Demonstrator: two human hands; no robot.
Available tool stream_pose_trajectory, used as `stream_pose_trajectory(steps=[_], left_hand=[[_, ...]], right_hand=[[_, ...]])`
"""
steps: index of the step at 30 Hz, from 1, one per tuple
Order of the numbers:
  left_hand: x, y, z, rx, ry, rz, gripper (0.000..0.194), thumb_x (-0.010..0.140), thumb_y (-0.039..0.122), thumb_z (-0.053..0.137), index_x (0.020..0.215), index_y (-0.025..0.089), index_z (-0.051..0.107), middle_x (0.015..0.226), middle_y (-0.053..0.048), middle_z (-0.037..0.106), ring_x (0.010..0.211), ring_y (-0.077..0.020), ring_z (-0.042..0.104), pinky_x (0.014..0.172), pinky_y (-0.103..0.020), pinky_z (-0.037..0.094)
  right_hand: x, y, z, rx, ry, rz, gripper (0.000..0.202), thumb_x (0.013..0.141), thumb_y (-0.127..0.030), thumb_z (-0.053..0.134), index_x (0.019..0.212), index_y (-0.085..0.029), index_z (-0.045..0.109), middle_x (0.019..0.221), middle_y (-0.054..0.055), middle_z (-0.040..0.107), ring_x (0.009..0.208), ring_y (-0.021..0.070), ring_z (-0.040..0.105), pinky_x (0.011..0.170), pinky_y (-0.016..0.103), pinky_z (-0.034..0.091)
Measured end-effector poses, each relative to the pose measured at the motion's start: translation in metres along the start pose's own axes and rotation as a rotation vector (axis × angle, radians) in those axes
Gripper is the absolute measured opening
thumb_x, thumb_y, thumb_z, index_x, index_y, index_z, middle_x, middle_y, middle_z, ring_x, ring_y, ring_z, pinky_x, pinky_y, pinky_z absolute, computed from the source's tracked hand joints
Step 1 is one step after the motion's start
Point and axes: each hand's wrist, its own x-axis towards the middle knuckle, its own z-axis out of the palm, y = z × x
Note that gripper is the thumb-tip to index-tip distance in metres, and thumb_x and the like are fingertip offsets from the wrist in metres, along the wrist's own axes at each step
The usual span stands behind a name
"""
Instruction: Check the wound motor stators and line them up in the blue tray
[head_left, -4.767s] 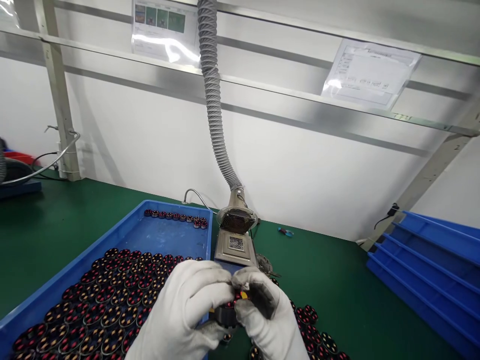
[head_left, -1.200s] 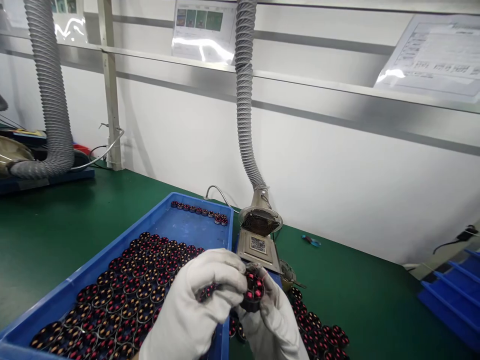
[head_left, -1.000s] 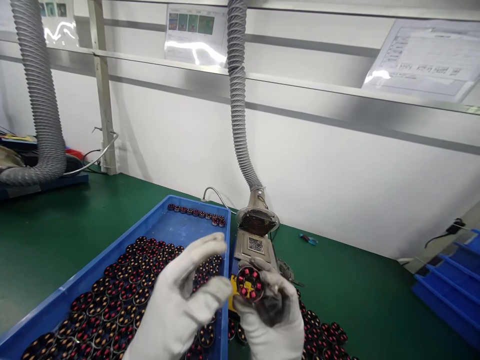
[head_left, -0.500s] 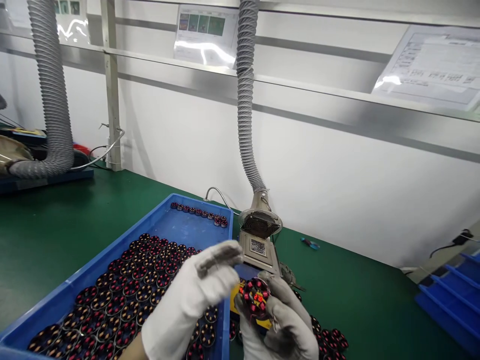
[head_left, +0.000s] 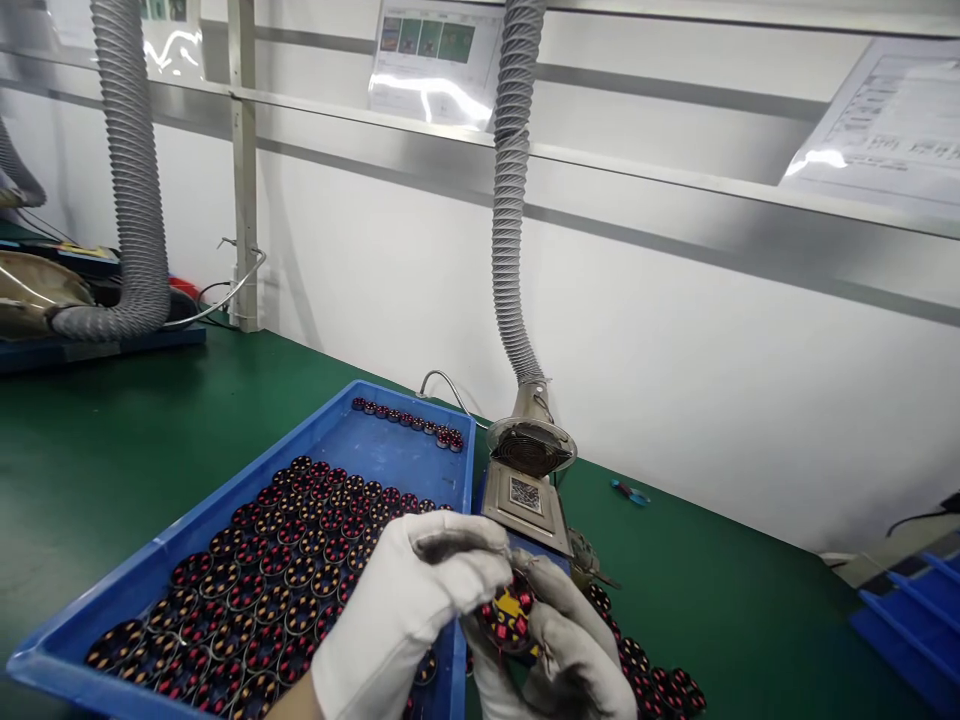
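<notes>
In my white-gloved right hand (head_left: 562, 640) sits a round motor stator (head_left: 508, 612) with red coil windings on a dark ring, its open face toward me and yellow showing through its middle. The fingers wrap around its right side and underside. My left hand (head_left: 427, 590), also gloved in white, has its fingers closed together at the stator's upper left edge. The fingertips touch there; whether a fine wire is between them I cannot make out. Behind the hands stands a small heating plate device (head_left: 526, 500), its lower front mostly hidden.
A blue tray (head_left: 247, 487) holds many similar stators, with one row along its far end. More stators (head_left: 667, 690) lie on the green table to the right. A flexible duct (head_left: 512, 200) with a round hood hangs over the heating device. Small cutters (head_left: 628, 492) and blue bins (head_left: 915, 610) are farther right.
My left hand has moved right and down and its fingers have closed at the stator. The stator has tilted slightly in my right hand. The whole view has shifted a little.
</notes>
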Motion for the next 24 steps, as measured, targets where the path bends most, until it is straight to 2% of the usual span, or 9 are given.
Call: stream_pose_trajectory(steps=[2, 6, 8, 10, 13, 15, 18, 21, 24], left_hand=[[0.001, -0.006, 0.000, -0.122, 0.053, 0.002, 0.012, 0.058, 0.018, 0.076, 0.067, 0.016, 0.069, 0.067, -0.002, 0.067, 0.064, -0.0118, 0.060, 0.062, -0.017, 0.049], [0.003, -0.011, -0.002, -0.389, 0.199, 0.078, 0.026, 0.053, 0.028, 0.084, 0.073, 0.022, 0.068, 0.072, 0.001, 0.069, 0.072, -0.0136, 0.064, 0.071, -0.019, 0.051], [0.002, -0.006, -0.003, -0.355, 0.204, 0.124, 0.031, 0.054, 0.027, 0.084, 0.081, 0.023, 0.069, 0.078, 0.001, 0.069, 0.074, -0.0137, 0.064, 0.073, -0.021, 0.052], [0.000, -0.001, -0.003, -0.226, 0.095, 0.076, 0.036, 0.053, 0.018, 0.082, 0.086, 0.019, 0.070, 0.077, -0.002, 0.069, 0.067, -0.0136, 0.061, 0.064, -0.020, 0.051], [-0.001, 0.000, 0.002, -0.107, -0.017, -0.014, 0.019, 0.053, 0.016, 0.078, 0.071, 0.013, 0.070, 0.066, -0.002, 0.065, 0.059, -0.0119, 0.056, 0.057, -0.018, 0.048], [-0.001, -0.005, 0.005, -0.167, 0.041, -0.018, 0.014, 0.056, 0.019, 0.077, 0.066, 0.015, 0.069, 0.067, -0.002, 0.066, 0.064, -0.0121, 0.059, 0.063, -0.018, 0.049], [0.002, -0.013, 0.004, -0.361, 0.165, 0.000, 0.023, 0.052, 0.022, 0.084, 0.070, 0.017, 0.069, 0.070, -0.002, 0.069, 0.067, -0.0128, 0.063, 0.066, -0.017, 0.051], [0.006, -0.013, -0.004, -0.419, 0.276, 0.129, 0.026, 0.055, 0.028, 0.085, 0.075, 0.021, 0.069, 0.077, 0.000, 0.070, 0.075, -0.0131, 0.065, 0.073, -0.018, 0.052], [0.005, -0.003, -0.011, -0.295, 0.223, 0.149, 0.029, 0.058, 0.026, 0.082, 0.084, 0.021, 0.069, 0.083, -0.001, 0.070, 0.083, -0.0152, 0.065, 0.078, -0.021, 0.052]], right_hand=[[-0.001, -0.001, 0.002, 0.022, 0.011, -0.001, 0.038, 0.069, -0.009, 0.068, 0.098, -0.031, 0.058, 0.106, 0.003, 0.066, 0.094, 0.0219, 0.065, 0.072, 0.034, 0.058], [-0.003, 0.006, -0.001, 0.116, -0.011, 0.074, 0.036, 0.070, -0.018, 0.071, 0.101, -0.031, 0.056, 0.109, 0.004, 0.064, 0.096, 0.0224, 0.064, 0.072, 0.034, 0.057], [-0.003, 0.009, -0.004, 0.146, -0.033, 0.081, 0.032, 0.073, -0.021, 0.068, 0.101, -0.031, 0.056, 0.110, 0.005, 0.063, 0.097, 0.0224, 0.063, 0.072, 0.034, 0.057], [-0.002, 0.009, -0.004, 0.105, -0.042, 0.053, 0.033, 0.072, -0.017, 0.068, 0.100, -0.030, 0.057, 0.109, 0.004, 0.063, 0.097, 0.0220, 0.063, 0.073, 0.033, 0.056], [-0.003, 0.005, 0.000, 0.023, -0.040, 0.009, 0.041, 0.068, -0.009, 0.068, 0.101, -0.031, 0.057, 0.109, 0.003, 0.064, 0.097, 0.0220, 0.063, 0.077, 0.034, 0.056], [-0.004, 0.002, 0.003, 0.027, -0.041, 0.020, 0.044, 0.070, -0.007, 0.066, 0.103, -0.033, 0.056, 0.111, 0.002, 0.064, 0.097, 0.0220, 0.064, 0.074, 0.034, 0.057], [-0.004, 0.002, 0.003, 0.084, -0.054, 0.044, 0.038, 0.073, -0.010, 0.064, 0.103, -0.032, 0.056, 0.112, 0.003, 0.064, 0.098, 0.0215, 0.064, 0.070, 0.031, 0.058], [-0.001, 0.002, -0.001, 0.123, -0.058, 0.043, 0.038, 0.071, -0.008, 0.067, 0.100, -0.030, 0.057, 0.110, 0.002, 0.063, 0.097, 0.0190, 0.065, 0.070, 0.027, 0.059], [0.000, 0.002, -0.005, 0.159, -0.048, 0.153, 0.036, 0.071, -0.011, 0.069, 0.100, -0.030, 0.058, 0.113, 0.001, 0.061, 0.099, 0.0175, 0.064, 0.066, 0.022, 0.059]])
